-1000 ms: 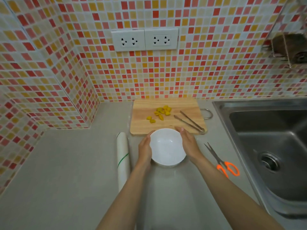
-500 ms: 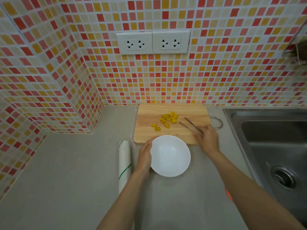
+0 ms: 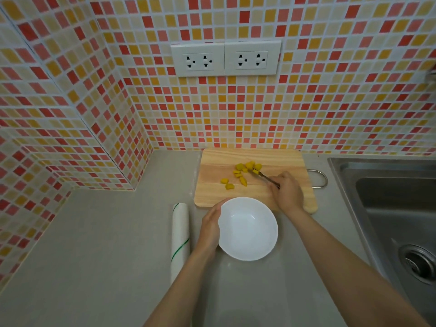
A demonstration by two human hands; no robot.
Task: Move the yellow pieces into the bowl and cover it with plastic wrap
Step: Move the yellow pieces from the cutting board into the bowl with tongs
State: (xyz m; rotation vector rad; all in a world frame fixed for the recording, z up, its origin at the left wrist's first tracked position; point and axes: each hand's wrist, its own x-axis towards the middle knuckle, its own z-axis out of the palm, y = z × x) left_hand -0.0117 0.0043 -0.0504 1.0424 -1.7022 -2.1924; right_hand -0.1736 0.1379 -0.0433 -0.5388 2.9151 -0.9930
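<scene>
Several yellow pieces (image 3: 243, 174) lie scattered on a wooden cutting board (image 3: 212, 185) against the tiled wall. Just in front of the board stands an empty white bowl (image 3: 247, 228). My left hand (image 3: 210, 228) cups the bowl's left rim. My right hand (image 3: 286, 192) is over the board's right part and grips metal tongs (image 3: 265, 177), whose tips touch a yellow piece at the right of the pile. A roll of plastic wrap (image 3: 180, 234) lies on the counter left of the bowl.
A steel sink (image 3: 387, 204) with a drain takes up the right side. The board's metal loop handle (image 3: 322, 179) sticks out toward the sink. Tiled walls close the back and left, with two sockets (image 3: 225, 58) above the board.
My right hand left the bowl's rim, picked up the tongs from the board and brought their tips to the yellow pile. The view shifted; the orange scissors are out of sight.
</scene>
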